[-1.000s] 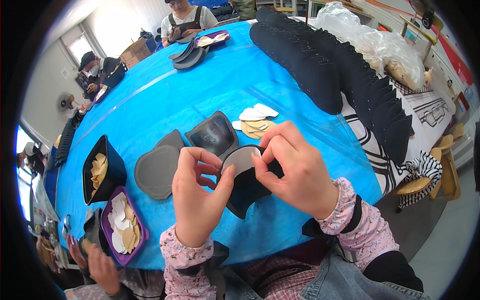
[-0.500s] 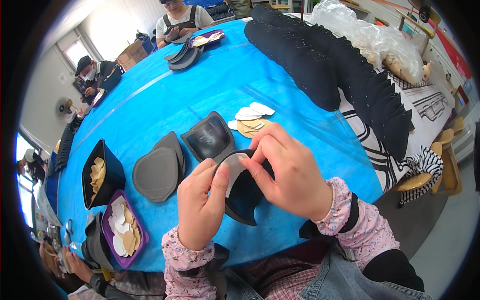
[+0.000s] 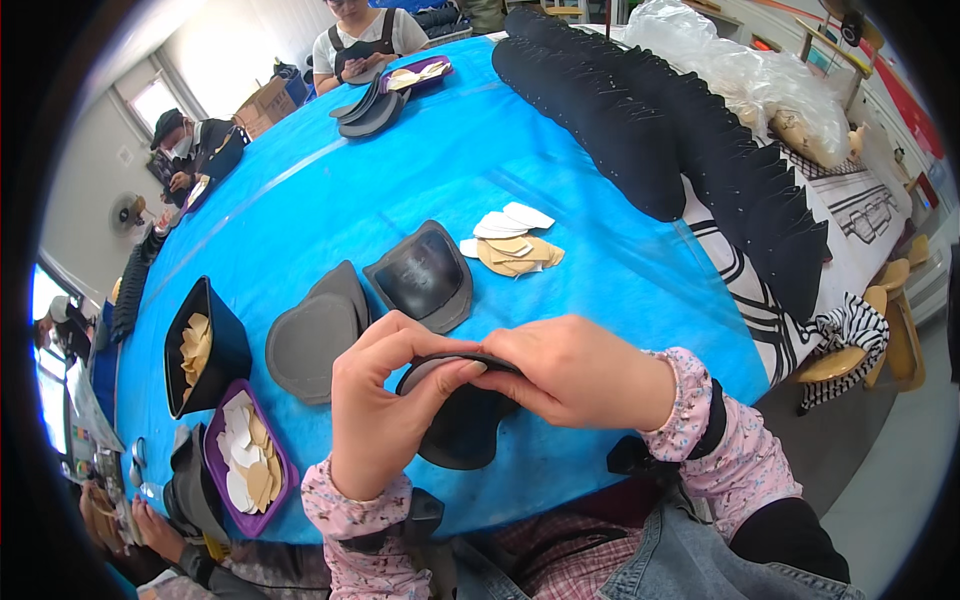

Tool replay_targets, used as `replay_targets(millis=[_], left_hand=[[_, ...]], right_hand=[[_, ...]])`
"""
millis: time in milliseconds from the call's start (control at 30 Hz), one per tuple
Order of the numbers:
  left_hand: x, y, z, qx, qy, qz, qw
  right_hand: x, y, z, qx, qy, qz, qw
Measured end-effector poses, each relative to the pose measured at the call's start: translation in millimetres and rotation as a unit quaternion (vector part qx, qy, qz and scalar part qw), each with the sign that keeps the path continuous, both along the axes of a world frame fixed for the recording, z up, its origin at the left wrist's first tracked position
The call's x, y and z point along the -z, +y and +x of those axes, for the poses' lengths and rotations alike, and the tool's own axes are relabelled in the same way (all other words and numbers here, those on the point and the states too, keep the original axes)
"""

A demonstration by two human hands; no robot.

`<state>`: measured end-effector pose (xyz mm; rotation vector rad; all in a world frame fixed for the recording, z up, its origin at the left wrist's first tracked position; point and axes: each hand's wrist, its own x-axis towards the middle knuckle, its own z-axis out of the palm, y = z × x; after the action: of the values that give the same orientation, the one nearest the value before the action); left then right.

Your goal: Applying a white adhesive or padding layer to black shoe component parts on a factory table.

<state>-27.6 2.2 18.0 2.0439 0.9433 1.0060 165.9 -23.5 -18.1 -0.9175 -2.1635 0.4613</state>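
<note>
Above the near edge of the table I hold a dark grey moulded foam pad (image 3: 460, 430) by its upper rim. My left hand (image 3: 372, 405) pinches the rim, thumb on the near face and fingers behind. My right hand (image 3: 580, 368) grips the same rim from the other side, thumb tips close together. The rim is bent into a curve, and the pad's lower part hangs below my fingers. Just beyond my hands lies another foam pad (image 3: 425, 275) with a shiny black hollow. Left of it are stacked grey foam pads (image 3: 310, 345).
White and tan cut pieces (image 3: 515, 255) lie in a loose pile beyond my hands. A black bin (image 3: 232, 350) and a purple tray (image 3: 288, 480) hold similar pieces at left. Long rows of black pads (image 3: 600, 130) fill the right. Co-workers sit around the blue-covered table (image 3: 420, 180).
My hands have drawn closer together along the rim, and the right hand has turned flatter and lower. The pad has tilted, and the white piece seen inside its rim is now hidden.
</note>
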Motion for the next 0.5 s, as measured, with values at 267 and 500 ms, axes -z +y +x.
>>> replay_targets(millis=[267, 500], left_hand=[[12, 7, -1, 0.019, -0.009, -0.007, 1.000], [9, -5, 13, -0.086, 0.136, 0.084, 0.983]], right_hand=[[2, 0, -2, 0.026, 0.016, -0.009, 0.999], [-1, -3, -4, 0.070, 0.076, 0.001, 0.995]])
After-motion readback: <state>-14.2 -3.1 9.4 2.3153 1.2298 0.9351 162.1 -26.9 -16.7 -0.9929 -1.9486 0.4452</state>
